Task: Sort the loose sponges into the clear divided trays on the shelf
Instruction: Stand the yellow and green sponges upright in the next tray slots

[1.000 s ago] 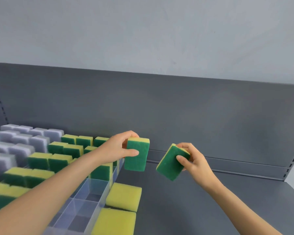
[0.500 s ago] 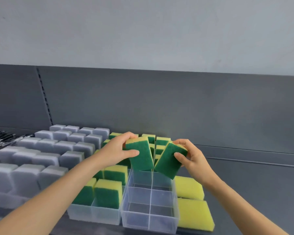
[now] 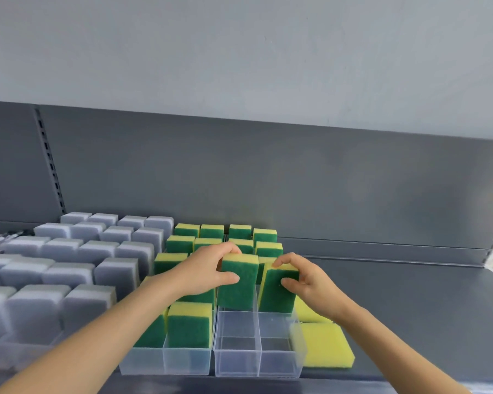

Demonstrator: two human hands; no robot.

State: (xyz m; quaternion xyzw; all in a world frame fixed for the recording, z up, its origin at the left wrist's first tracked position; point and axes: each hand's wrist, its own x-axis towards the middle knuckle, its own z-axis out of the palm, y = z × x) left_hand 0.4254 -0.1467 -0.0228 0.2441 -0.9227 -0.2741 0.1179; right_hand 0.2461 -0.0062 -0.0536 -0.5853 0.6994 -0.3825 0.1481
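My left hand [image 3: 208,268] grips an upright green-and-yellow sponge [image 3: 236,285] standing in the left column of a clear divided tray [image 3: 256,362]. My right hand [image 3: 310,282] grips a second green-and-yellow sponge [image 3: 275,294] upright in the right column beside it. Both sponges sit low in their compartments, green faces toward me. The tray's two front compartments hold nothing. Two loose sponges [image 3: 325,345] lie flat, yellow side up, on the shelf right of the tray.
A neighbouring clear tray [image 3: 165,362] on the left holds upright green-and-yellow sponges [image 3: 190,325]. Farther left stand rows of grey sponges [image 3: 77,268]. The grey shelf [image 3: 410,308] stretches right to its back panel [image 3: 296,180].
Both hands have moved down and away from me, lowering the two sponges into the tray's middle compartments. The right sponge has turned from tilted to upright.
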